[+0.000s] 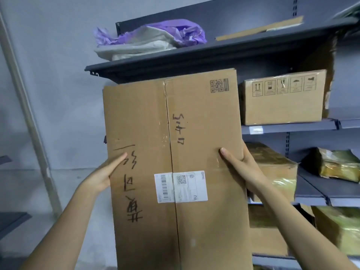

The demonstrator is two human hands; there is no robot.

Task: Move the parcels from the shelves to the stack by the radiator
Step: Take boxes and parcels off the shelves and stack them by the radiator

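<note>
tall brown cardboard box (175, 172) before grey metal shelves (214, 53) | left hand (101, 176), right hand (243, 168) grip box sides, thumbs on front

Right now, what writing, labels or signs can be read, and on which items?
"5 14 17", roughly, in marker: large brown cardboard box gripped by left hand and right hand.
Handwritten characters, sideways: same box, not legible to me.
White shipping label, printed QR code: too small.
Five handling pictograms: smaller brown cardboard box on shelf; captions blurred.
</note>
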